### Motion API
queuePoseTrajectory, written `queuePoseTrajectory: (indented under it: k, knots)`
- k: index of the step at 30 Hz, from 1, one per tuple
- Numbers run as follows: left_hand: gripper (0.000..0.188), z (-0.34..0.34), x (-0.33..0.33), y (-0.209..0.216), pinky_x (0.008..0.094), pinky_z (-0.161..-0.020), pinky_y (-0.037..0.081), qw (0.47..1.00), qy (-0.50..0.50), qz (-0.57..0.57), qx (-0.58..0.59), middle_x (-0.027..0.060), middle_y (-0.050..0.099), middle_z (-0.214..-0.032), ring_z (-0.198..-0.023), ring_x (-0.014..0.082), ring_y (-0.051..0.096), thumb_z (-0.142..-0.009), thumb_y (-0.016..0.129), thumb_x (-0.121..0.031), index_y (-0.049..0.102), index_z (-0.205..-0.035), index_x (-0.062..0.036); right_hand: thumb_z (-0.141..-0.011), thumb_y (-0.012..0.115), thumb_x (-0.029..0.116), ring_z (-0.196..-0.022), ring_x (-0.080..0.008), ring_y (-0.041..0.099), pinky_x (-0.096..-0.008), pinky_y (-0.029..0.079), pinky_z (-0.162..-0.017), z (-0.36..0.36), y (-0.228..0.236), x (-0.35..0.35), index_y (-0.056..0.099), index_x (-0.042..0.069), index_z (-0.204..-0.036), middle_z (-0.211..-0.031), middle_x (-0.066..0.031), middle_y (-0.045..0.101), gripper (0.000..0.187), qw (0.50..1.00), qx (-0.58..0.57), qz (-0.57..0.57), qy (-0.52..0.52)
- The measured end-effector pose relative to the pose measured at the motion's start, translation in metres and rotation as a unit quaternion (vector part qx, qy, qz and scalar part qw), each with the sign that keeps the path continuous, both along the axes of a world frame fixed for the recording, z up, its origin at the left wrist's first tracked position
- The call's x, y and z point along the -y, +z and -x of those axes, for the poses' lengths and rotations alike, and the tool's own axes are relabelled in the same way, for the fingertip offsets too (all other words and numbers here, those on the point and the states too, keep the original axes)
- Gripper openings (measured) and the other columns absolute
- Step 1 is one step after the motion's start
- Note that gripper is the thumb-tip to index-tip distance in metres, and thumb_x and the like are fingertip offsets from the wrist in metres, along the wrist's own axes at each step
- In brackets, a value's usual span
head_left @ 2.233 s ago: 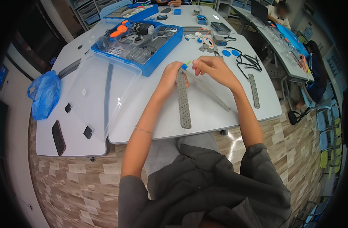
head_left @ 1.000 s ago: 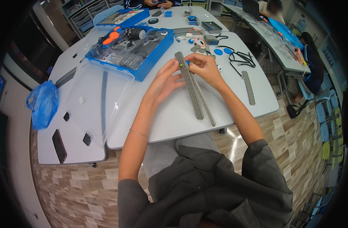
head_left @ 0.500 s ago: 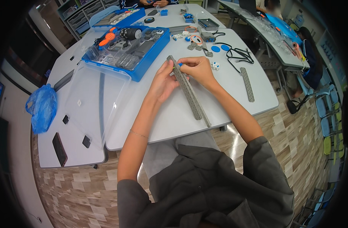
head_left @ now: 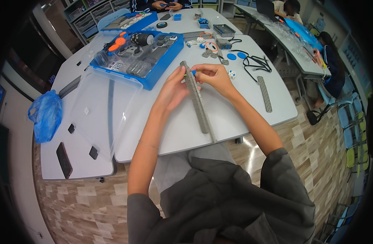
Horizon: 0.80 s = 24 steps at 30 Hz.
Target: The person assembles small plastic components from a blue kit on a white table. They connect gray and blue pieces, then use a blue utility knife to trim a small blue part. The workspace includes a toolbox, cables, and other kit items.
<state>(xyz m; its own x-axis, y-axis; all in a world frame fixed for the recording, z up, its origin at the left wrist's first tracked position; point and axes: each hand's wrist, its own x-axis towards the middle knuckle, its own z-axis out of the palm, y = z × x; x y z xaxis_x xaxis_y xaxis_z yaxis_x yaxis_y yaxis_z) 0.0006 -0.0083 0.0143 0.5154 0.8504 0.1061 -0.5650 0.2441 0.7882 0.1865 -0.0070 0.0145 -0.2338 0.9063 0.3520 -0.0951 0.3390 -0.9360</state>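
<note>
My left hand point(head_left: 172, 90) is closed round the far end of a pair of long grey perforated beams point(head_left: 198, 106). They lie side by side and slope down toward the table's near edge. At their upper end my right hand point(head_left: 215, 77) pinches a small blue connector peg point(head_left: 193, 73) against the side of the beams. The right fingertips partly cover the peg, so how deep it sits cannot be seen. A small white and blue part point(head_left: 232, 74) lies just beyond my right hand. Farther right, a loose grey perforated beam point(head_left: 265, 94) rests on the table.
A blue parts box point(head_left: 165, 66) stands ahead left, its clear lid point(head_left: 107, 110) nearer me. Black cables point(head_left: 256, 62), blue discs point(head_left: 231, 57) and grey parts lie at the far right. A phone point(head_left: 64, 160) and blue plastic bag point(head_left: 46, 116) are left. Another person's hands point(head_left: 167, 5) work across the table.
The beams have turned more edge-on, and their near ends have swung left and toward me. The blue peg shows more clearly between the right fingers. Both hands keep their grip.
</note>
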Motion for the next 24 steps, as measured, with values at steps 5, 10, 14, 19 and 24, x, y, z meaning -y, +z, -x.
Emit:
queuePoseTrajectory:
  k: [5, 10, 14, 19, 24]
  knots:
    - [0.028, 0.008, -0.006, -0.001, 0.0308, -0.067, 0.05, 0.996, -0.044, 0.031, 0.068, 0.0116, 0.058, -0.098, -0.087, 0.02, 0.057, -0.104, 0.049, -0.03, 0.056, -0.11, -0.0032, -0.085, 0.073, 0.006, -0.09, -0.0129, 0.066, -0.0271, 0.054, -0.081, -0.002, 0.007, 0.003, 0.066, -0.003, -0.11, -0.102, -0.0077, 0.069, 0.027, 0.996, -0.037, 0.003, 0.075]
    - [0.033, 0.007, -0.007, -0.004, 0.0273, -0.06, 0.046, 0.994, -0.043, 0.078, 0.069, 0.0094, 0.059, -0.089, -0.079, 0.0168, 0.057, -0.104, 0.049, -0.033, 0.057, -0.107, -0.0009, -0.081, 0.076, 0.001, -0.091, -0.0134, 0.064, -0.029, 0.054, -0.085, 0.004, 0.005, 0.005, 0.063, 0.0, -0.098, -0.099, -0.0051, 0.064, 0.022, 0.996, -0.037, -0.033, 0.069]
    - [0.034, 0.006, -0.002, 0.004, 0.0257, -0.058, 0.045, 0.998, -0.03, 0.045, 0.014, 0.0069, 0.059, -0.088, -0.074, 0.013, 0.057, -0.102, 0.054, -0.036, 0.058, -0.106, -0.0021, -0.078, 0.078, 0.002, -0.089, -0.0127, 0.063, -0.0284, 0.055, -0.083, 0.005, 0.001, 0.002, 0.063, 0.001, -0.096, -0.096, -0.0046, 0.063, 0.023, 0.996, -0.007, -0.082, 0.047]
    - [0.034, 0.008, 0.005, 0.016, 0.0222, -0.057, 0.045, 0.975, 0.019, -0.117, -0.188, 0.0048, 0.06, -0.088, -0.072, 0.0077, 0.056, -0.099, 0.06, -0.037, 0.059, -0.104, -0.0031, -0.073, 0.078, 0.004, -0.076, -0.0104, 0.061, -0.0249, 0.054, -0.066, 0.006, 0.004, 0.009, 0.064, -0.001, -0.088, -0.089, -0.0054, 0.063, 0.021, 0.97, 0.116, -0.209, -0.041]
    - [0.031, 0.012, 0.008, 0.018, 0.0184, -0.05, 0.041, 0.976, 0.006, -0.099, -0.194, 0.003, 0.06, -0.083, -0.067, 0.005, 0.055, -0.097, 0.063, -0.032, 0.06, -0.102, -0.0016, -0.071, 0.077, 0.005, -0.065, -0.0096, 0.059, -0.0233, 0.051, -0.057, 0.011, 0.007, 0.02, 0.063, -0.002, -0.086, -0.081, -0.0058, 0.062, 0.021, 0.955, 0.131, -0.257, -0.067]
